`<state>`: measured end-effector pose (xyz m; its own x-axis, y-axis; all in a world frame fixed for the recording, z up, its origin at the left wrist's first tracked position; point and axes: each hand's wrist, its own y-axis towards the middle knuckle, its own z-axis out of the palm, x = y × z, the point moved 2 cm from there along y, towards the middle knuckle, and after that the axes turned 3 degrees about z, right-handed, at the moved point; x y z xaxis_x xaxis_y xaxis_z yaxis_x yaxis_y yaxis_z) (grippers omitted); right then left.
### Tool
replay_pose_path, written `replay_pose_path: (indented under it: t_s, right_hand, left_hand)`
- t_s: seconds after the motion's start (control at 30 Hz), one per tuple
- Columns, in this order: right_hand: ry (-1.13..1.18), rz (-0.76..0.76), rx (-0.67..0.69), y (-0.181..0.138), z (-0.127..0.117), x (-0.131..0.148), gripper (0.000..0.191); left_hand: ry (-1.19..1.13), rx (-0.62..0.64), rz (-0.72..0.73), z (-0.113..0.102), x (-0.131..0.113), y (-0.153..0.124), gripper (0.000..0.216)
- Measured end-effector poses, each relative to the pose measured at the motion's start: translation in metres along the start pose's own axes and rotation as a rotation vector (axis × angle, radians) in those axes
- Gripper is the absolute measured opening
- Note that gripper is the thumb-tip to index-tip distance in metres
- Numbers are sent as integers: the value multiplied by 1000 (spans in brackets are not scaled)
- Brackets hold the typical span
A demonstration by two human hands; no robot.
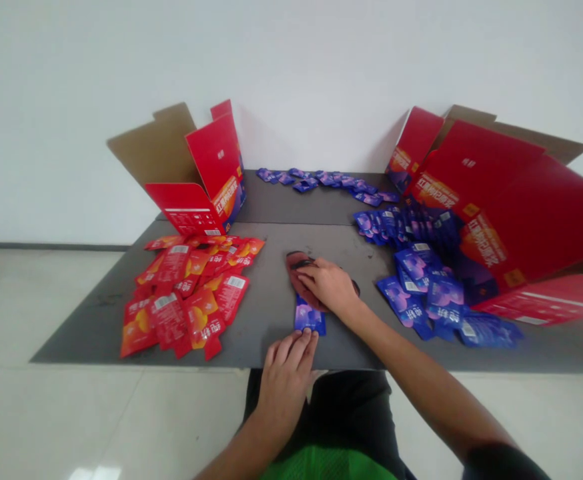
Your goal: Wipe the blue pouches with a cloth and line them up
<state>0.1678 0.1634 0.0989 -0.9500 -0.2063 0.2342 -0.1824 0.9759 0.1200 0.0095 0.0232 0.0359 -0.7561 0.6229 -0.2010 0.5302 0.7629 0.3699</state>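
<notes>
A blue sachet with pink-purple printing lies flat near the table's front edge. My left hand rests its outstretched fingertips on the near end of this sachet; the palm hangs over the edge. Above it, my right hand is closed on a reddish-brown cloth with dark edges. That cloth lies over the sachet's far end and hides it. Part of the cloth shows beyond the right side of my hand. What the fingers of my right hand cover underneath cannot be made out.
Left on the grey table lies a heap of red-orange sachets, before an open red carton. On the right, blue sachets pile against open red cartons. A row of blue sachets lines the back near the wall.
</notes>
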Motion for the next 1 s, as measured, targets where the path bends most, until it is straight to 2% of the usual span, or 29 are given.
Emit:
replay_pose_path:
  t_s: [0.07,0.13,0.23,0.33,0.43,0.53,0.63,0.77,0.87,1.0]
  right_hand:
    - [2,24,-49,15,-12,-8,29]
    - [91,39,-170,9,-28,-14,32]
    - [331,61,-384,-32,-46,-21,33]
    - [480,105,-485,-80,-46,-27,32]
    - [539,169,-523,-116,-32,-30,31]
    - [595,231,-550,-136,-12,-33,29]
    - [656,264,-560,-144,3,-37,29]
    - [724,301,-566,-145,9,-43,30]
    - [756,303,-568,-146,9,-45,31]
    - [782,315,-578,-149,9,-47,31]
  left_hand:
    - [-33,10,2,-6,3,3,68]
    - [-107,52,20,-16,8,10,70]
    - [-219,83,1,-30,21,34,53]
    - [-196,10,-123,-34,40,70,38]
    - [-104,40,-225,-23,53,104,43]
    - [-102,115,-292,-10,60,124,49]
    - [-165,156,-288,-2,65,134,40]
    - [-290,203,-281,2,75,146,26]
    - [-393,220,-249,-6,79,156,12]
    - [-489,128,-188,-43,71,155,28]
